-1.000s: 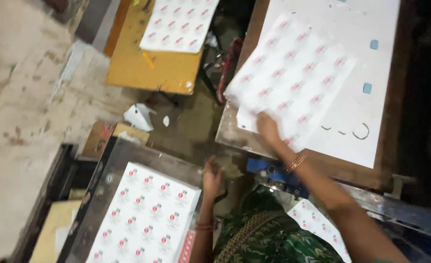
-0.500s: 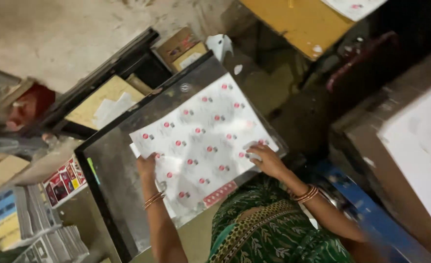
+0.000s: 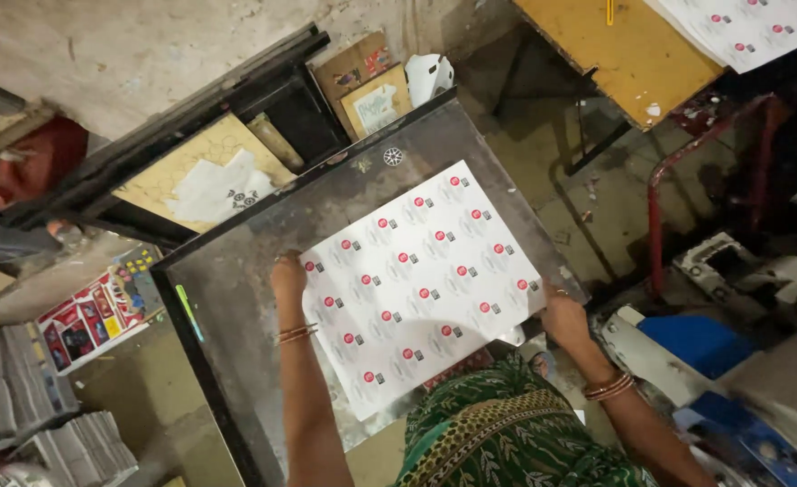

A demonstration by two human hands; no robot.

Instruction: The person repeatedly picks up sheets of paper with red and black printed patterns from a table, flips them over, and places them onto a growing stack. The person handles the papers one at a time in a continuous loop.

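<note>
**Printed sheet held flat on a dark metal worktop**

A large white printed sheet [image 3: 419, 284] lies skewed on the worktop [image 3: 236, 307], a dull grey metal plate with a scuffed, smeared surface and a thin black frame along its edges. The sheet is thin paper, rectangular, and covered in neat rows of small repeated marks, each a red blob paired with a dark square and faint grey rings. It lies flat, with its near corner running down toward the person's green patterned garment [image 3: 507, 433].

The left hand [image 3: 288, 275] rests on the sheet's left corner, fingers curled down and pressing the paper's edge against the metal; thin bangles circle the wrist. The right hand [image 3: 563, 316] sits at the sheet's right corner, closed over the edge where the paper meets the rim of the plate. Whether the fingers pinch the paper there or only press on it, I cannot tell.

Beyond the plate, a yellow wooden table [image 3: 615, 54] with worn, chipped paint carries another sheet of the same print [image 3: 741, 32]. A red bent metal tube [image 3: 678, 180] stands near it on the rough concrete floor. To the left sit stacks of grey paper bundles [image 3: 47, 424] and a flat cardboard piece [image 3: 362, 81] leaning near the wall.
</note>
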